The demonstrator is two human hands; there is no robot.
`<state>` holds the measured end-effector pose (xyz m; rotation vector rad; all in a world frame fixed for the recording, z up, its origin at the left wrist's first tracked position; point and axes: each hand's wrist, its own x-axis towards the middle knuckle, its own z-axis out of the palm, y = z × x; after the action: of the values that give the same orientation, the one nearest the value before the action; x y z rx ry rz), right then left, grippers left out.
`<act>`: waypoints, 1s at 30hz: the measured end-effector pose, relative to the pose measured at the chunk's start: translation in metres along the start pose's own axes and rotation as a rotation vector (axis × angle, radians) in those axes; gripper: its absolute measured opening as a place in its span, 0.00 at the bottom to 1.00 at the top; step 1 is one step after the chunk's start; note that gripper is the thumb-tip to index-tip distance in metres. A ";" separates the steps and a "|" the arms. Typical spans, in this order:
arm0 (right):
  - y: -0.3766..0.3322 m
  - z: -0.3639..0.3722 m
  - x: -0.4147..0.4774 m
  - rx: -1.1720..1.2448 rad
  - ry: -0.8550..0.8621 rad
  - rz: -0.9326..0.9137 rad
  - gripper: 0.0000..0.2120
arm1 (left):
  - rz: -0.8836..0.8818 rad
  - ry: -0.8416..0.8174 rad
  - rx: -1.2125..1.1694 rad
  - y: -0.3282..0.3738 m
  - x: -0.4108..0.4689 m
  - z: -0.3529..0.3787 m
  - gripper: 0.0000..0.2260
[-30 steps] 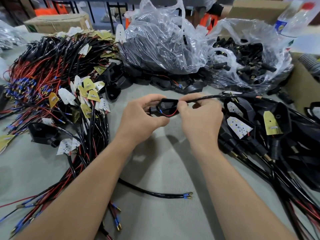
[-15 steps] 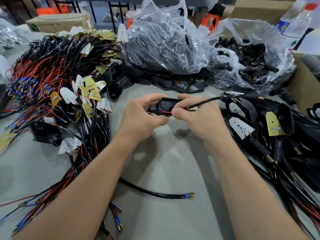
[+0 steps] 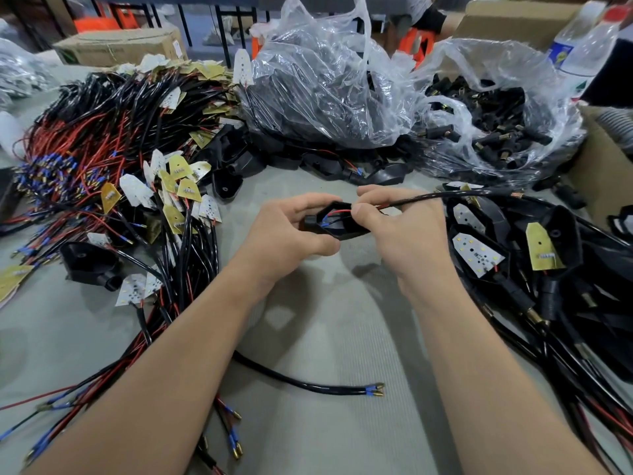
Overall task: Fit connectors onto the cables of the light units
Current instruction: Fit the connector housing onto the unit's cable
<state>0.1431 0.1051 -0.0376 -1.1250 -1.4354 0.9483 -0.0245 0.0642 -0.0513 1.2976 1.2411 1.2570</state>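
On a grey ribbed bench mat [image 3: 342, 337], clutter all round: at left a heap of black and red cables with white and yellow LED boards [image 3: 120, 149], at the back a clear plastic bag of black shells [image 3: 325, 80] and a clear bag of small black brass-tipped connectors [image 3: 496, 114], at right a pile of black lamp housings with boards seated inside [image 3: 513, 252]. Judging by those piles, well into the batch but far from done, with most of the left heap seemingly waiting. In hand, one unit mid-assembly: a black angular plastic housing [image 3: 339, 228] held above the mat at centre, thin red and blue-sleeved wires [image 3: 334, 217] inside its open shell, a black sheathed cable [image 3: 445, 197] leading off to the right. No connector visible on this cable yet. Left hand [image 3: 287, 234] wrapped round the housing's left end, fingers curled over the top, thumb underneath. Right hand [image 3: 407, 234] close against the right end, thumb and forefinger pressed together, pinching the cable where it enters the shell; other fingers tucked behind, not readable. Nearer on the mat, a loose black cable with blue-sleeved brass terminals [image 3: 342, 390], untouched.
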 end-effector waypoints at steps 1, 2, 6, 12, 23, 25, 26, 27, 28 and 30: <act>-0.001 0.000 -0.001 0.065 -0.029 0.018 0.12 | -0.001 0.007 -0.022 0.001 0.000 0.000 0.25; -0.002 0.001 -0.001 0.124 -0.061 0.040 0.13 | 0.000 0.011 -0.043 0.001 -0.001 0.000 0.25; -0.006 0.001 -0.006 0.213 -0.150 0.114 0.10 | -0.001 -0.045 -0.100 0.002 -0.002 -0.001 0.23; -0.009 0.005 -0.011 -0.077 0.025 0.054 0.13 | 0.030 0.012 -0.077 0.001 -0.003 0.003 0.27; -0.014 0.007 -0.015 -0.269 -0.092 -0.070 0.07 | -0.167 -0.192 -0.397 0.012 -0.004 -0.001 0.14; -0.015 0.007 -0.013 -0.323 -0.071 -0.074 0.04 | -0.207 -0.193 -0.483 0.013 -0.004 -0.001 0.12; -0.016 0.007 -0.012 -0.380 -0.075 -0.082 0.03 | -0.215 -0.180 -0.489 0.013 -0.004 0.000 0.12; -0.016 0.006 -0.012 -0.398 -0.104 -0.076 0.03 | -0.222 -0.158 -0.477 0.013 -0.004 0.001 0.12; -0.018 0.005 -0.012 -0.365 -0.158 -0.056 0.04 | -0.228 -0.127 -0.458 0.012 -0.004 0.001 0.13; -0.021 -0.001 -0.011 -0.255 -0.293 -0.006 0.08 | -0.242 -0.047 -0.448 0.010 -0.002 0.001 0.15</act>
<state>0.1417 0.0889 -0.0206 -1.2004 -1.8378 0.9750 -0.0230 0.0619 -0.0416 0.8234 0.9760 1.2311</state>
